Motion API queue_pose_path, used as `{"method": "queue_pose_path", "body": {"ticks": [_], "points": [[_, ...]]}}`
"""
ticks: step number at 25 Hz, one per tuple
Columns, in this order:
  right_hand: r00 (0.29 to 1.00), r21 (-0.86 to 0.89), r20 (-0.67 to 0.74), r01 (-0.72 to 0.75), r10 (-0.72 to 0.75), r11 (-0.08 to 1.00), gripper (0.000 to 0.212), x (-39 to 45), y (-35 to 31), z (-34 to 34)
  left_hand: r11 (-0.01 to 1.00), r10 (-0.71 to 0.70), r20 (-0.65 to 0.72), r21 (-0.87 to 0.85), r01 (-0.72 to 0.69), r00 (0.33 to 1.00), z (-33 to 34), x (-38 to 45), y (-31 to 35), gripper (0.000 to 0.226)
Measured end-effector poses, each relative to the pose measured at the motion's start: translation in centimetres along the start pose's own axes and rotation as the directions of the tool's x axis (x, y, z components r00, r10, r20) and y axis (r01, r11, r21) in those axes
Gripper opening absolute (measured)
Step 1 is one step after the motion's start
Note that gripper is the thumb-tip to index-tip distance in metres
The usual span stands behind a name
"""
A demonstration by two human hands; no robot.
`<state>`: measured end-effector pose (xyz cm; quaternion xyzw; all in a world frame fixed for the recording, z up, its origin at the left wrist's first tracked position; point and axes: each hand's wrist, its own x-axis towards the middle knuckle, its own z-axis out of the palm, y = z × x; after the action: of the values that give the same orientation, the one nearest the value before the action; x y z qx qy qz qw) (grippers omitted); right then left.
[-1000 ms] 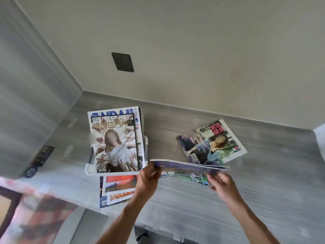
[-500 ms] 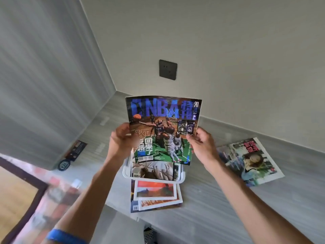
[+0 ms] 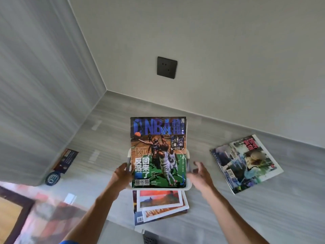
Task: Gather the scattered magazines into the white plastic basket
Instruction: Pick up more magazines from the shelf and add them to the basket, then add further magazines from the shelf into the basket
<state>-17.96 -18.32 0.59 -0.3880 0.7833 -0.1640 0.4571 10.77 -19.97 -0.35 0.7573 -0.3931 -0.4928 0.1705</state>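
The basketball magazine (image 3: 159, 152) sits in the white plastic basket (image 3: 188, 185), cover up, long axis running away from the person, masthead at the far end toward the wall. Left hand (image 3: 121, 174) grips its left edge with curled fingers; right hand (image 3: 200, 174) is off it, fingers spread loose just beside the right edge. Two landscape-cover magazines (image 3: 160, 202) poke out from under the basket's near rim. Another magazine (image 3: 246, 163) lies flat on the grey bench (image 3: 255, 213) well to the right, angled, its title pointing to the far right
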Motion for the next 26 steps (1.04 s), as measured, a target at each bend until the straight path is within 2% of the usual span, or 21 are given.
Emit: {"method": "queue_pose_path", "body": {"ticks": [1, 2, 3, 7, 11, 13, 15, 17, 19, 21, 23, 24, 25, 26], "points": [[0.977, 0.114, 0.179, -0.137, 0.115, 0.984, 0.045, -0.8, 1.1, 0.3, 0.994, -0.075, 0.085, -0.072, 0.081, 0.994, 0.4, -0.2, -0.6, 0.045], [0.936, 0.215, 0.313, -0.235, 0.161, 0.948, 0.039, -1.5, 2.0, 0.7, 0.983, -0.112, 0.147, -0.132, 0.132, 0.983, 0.8, -0.5, -1.2, 0.056], [0.925, 0.290, 0.350, -0.259, 0.150, 0.921, 0.036, -1.7, 2.7, 1.1, 0.970, -0.128, 0.174, -0.183, 0.159, 0.976, 1.0, -0.7, -1.5, 0.065], [0.982, 0.488, 0.156, -0.167, 0.103, 0.857, 0.046, -1.0, 3.6, 0.9, 0.951, -0.107, 0.163, -0.271, 0.149, 0.981, 2.2, -0.9, -0.7, 0.079], [0.995, 0.530, 0.044, -0.099, 0.089, 0.842, 0.057, 2.3, 4.0, -4.6, 0.942, -0.039, 0.190, -0.321, 0.100, 0.981, 7.0, -0.1, 4.3, 0.085], [0.996, 0.578, -0.001, -0.071, 0.088, 0.813, 0.060, 5.1, 3.3, -7.2, 0.945, 0.035, 0.187, -0.326, 0.028, 0.982, 9.3, 1.9, 8.0, 0.075], [0.994, 0.629, -0.025, -0.065, 0.104, 0.774, 0.050, 8.4, 2.9, -8.8, 0.942, 0.076, 0.153, -0.334, -0.021, 0.985, 10.8, 4.7, 11.7, 0.052], [0.993, 0.658, 0.007, -0.096, 0.122, 0.747, 0.045, 11.0, 3.0, -9.3, 0.934, 0.167, 0.145, -0.341, -0.109, 0.975, 11.4, 7.1, 13.8, 0.049], [0.991, 0.667, 0.005, -0.102, 0.133, 0.738, 0.047, 12.0, 3.1, -9.3, 0.943, 0.255, 0.161, -0.260, -0.208, 0.954, 11.1, 7.7, 14.0, 0.044], [0.991, 0.673, 0.004, -0.100, 0.132, 0.733, 0.039, 12.3, 3.4, -9.2, 0.942, 0.319, 0.196, -0.175, -0.288, 0.927, 11.3, 7.0, 13.0, 0.042], [0.995, 0.697, 0.016, -0.079, 0.094, 0.713, 0.026, 12.3, 3.9, -9.3, 0.925, 0.379, 0.135, -0.067, -0.374, 0.915, 12.1, 5.7, 10.3, 0.050], [0.996, 0.703, 0.027, -0.078, 0.083, 0.707, 0.021, 12.0, 4.1, -9.4, 0.930, 0.357, 0.067, 0.062, -0.361, 0.932, 12.5, 4.7, 8.6, 0.054], [0.996, 0.710, 0.029, -0.078, 0.082, 0.700, 0.017, 11.7, 4.3, -9.3, 0.944, 0.283, -0.050, 0.192, -0.269, 0.958, 12.8, 3.8, 6.8, 0.061], [0.996, 0.719, 0.024, -0.079, 0.089, 0.690, 0.016, 11.6, 4.3, -9.3, 0.963, 0.156, -0.164, 0.243, -0.113, 0.974, 12.8, 2.8, 5.2, 0.066]]}}
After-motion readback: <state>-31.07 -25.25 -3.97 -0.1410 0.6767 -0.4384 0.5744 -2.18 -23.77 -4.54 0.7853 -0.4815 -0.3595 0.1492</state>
